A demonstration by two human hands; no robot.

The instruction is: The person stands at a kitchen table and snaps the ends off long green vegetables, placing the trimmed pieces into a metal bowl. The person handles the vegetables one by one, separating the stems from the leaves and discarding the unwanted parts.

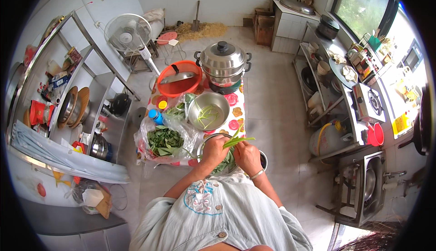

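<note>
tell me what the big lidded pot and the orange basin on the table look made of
Lidded pot: looks like polished steel, silvery with bright reflections, and a black knob on the lid. Orange basin: probably plastic, going by its even, saturated colour and dull sheen.

Green veg stalk [237,140], leafy, tilted up-right, pinched over steel bowl [204,143] w/ greens.

Plastic bag [164,138]: clear, crumpled, on the table's left side, full of green leaves.
Red packet [37,111]: left shelf.
Yellow packet [401,124]: right counter.
</note>
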